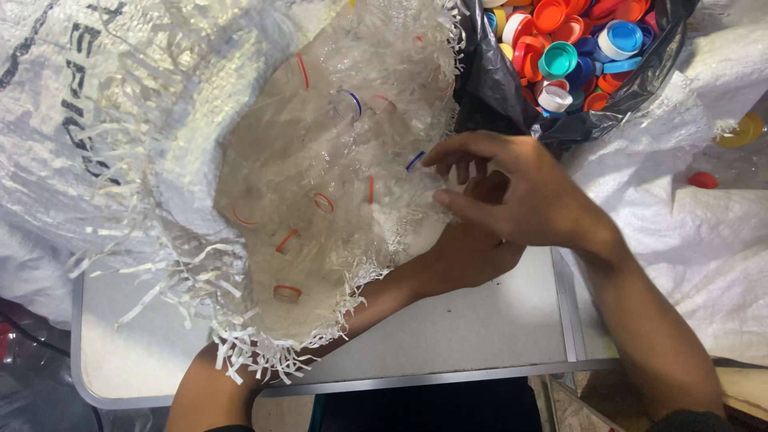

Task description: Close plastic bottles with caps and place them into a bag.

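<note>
White woven sack (pixel 120 96), frayed mouth, dark lettering, at left on the desk (pixel 448 336); black plastic bag (pixel 488 88), upper right, holding coloured caps (pixel 572 40).

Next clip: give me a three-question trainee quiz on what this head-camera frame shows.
1. True or false: the right hand reaches into the open white woven sack of clear plastic bottles.
2. What fills the black bag? A) coloured bottle caps B) paper C) cans
3. Fill in: the left forearm crosses a grey ____.

Key: 1 true; 2 A; 3 table. The left hand itself is hidden behind the right, so its grip cannot be judged.
</note>
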